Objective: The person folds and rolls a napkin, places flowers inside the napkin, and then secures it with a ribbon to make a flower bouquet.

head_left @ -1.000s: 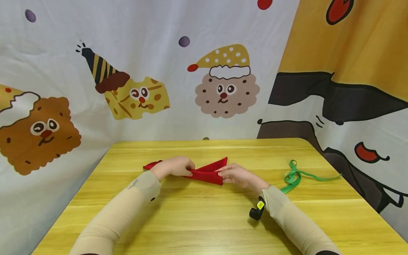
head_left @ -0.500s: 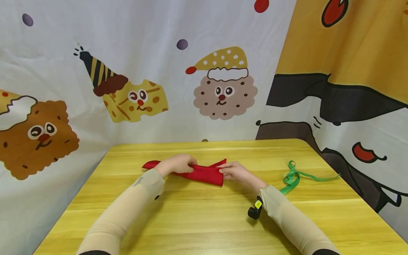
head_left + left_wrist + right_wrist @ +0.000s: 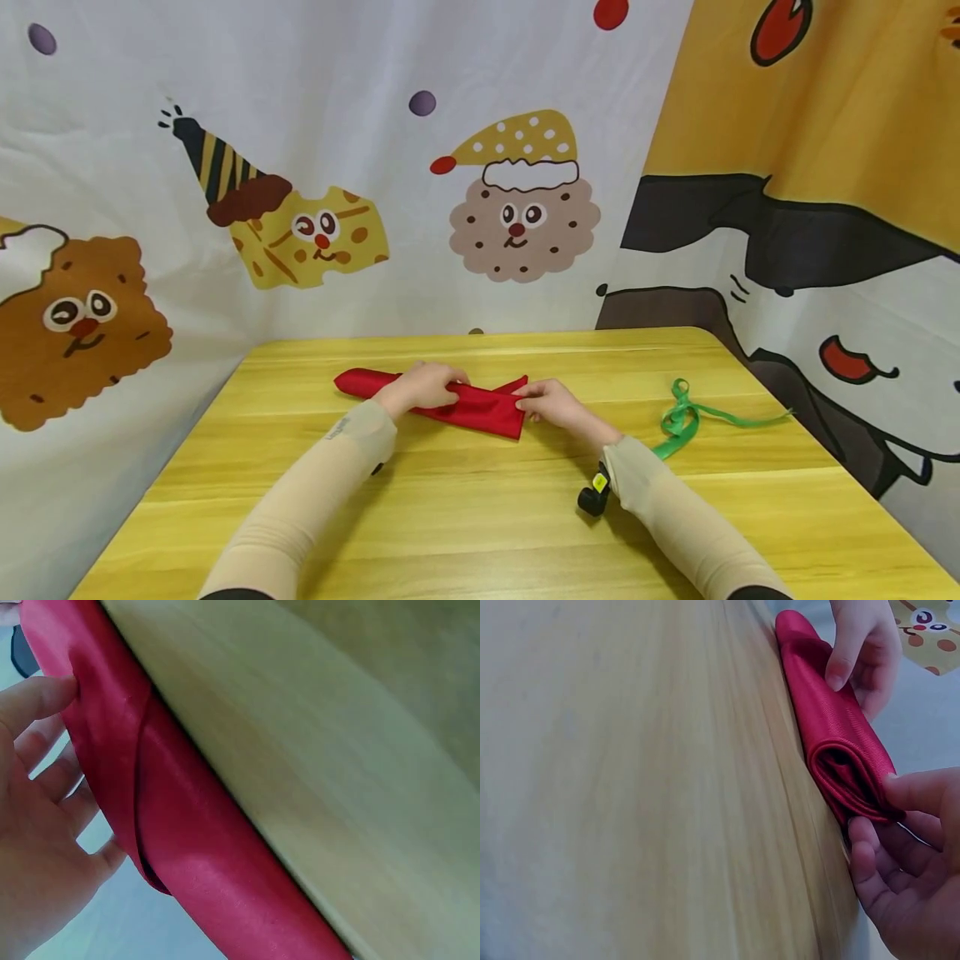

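Observation:
A strip of shiny red satin cloth (image 3: 480,412) lies folded in layers across the middle of the table. My left hand (image 3: 426,388) grips its far long edge near the middle, thumb on top; in the left wrist view the fingers of that hand (image 3: 37,795) reach behind the cloth (image 3: 202,832). At the right end, my right hand (image 3: 557,407) pinches the layers between thumb and fingers. The right wrist view shows the rolled, open end of the cloth (image 3: 847,769) against the right hand (image 3: 922,862). A folded corner sticks up behind it.
A green ribbon (image 3: 681,425) lies loosely looped on the right of the wooden table (image 3: 480,517). Behind the table hangs a curtain (image 3: 337,67) printed with cartoon snacks.
The near layer of the red cloth has been folded up flatter, narrowing the gap at its right end. More of its left end shows. Both hands stay on the cloth.

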Available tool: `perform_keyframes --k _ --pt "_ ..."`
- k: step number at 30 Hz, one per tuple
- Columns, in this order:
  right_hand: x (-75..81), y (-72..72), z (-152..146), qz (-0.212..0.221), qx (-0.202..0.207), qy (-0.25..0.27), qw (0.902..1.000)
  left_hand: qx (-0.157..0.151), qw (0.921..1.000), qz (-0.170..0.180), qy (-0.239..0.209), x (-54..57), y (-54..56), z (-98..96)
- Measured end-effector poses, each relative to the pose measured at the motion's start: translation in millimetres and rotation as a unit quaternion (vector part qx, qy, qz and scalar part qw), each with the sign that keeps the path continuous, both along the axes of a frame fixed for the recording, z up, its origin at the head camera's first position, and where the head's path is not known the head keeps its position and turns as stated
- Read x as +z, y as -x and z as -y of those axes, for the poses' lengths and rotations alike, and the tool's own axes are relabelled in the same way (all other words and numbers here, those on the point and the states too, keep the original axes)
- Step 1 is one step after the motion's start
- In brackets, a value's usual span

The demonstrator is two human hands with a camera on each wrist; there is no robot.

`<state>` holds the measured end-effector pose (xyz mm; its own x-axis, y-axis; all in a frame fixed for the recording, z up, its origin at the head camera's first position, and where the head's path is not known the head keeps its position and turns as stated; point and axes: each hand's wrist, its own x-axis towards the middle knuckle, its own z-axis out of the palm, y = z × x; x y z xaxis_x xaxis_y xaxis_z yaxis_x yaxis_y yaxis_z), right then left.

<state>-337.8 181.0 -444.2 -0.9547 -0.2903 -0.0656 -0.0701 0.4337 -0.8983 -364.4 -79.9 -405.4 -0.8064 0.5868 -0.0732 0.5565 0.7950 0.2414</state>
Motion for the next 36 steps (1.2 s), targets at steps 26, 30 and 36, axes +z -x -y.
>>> perform_keyframes --k 26,30,36 --pt "-7.1 6.0 0.9 -0.055 -0.011 -0.067 0.9962 -0.078 0.9962 -0.037 -0.013 0.8 -29.1 -5.5" --pt "-6.5 5.6 0.4 -0.06 -0.01 -0.064 0.9961 -0.081 0.9961 -0.032 -0.013 1.2 -32.3 -6.6" --pt "-3.0 3.6 -2.5 -0.058 -0.01 -0.038 0.9976 -0.075 0.9969 -0.023 -0.005 -4.8 -29.8 -6.9"
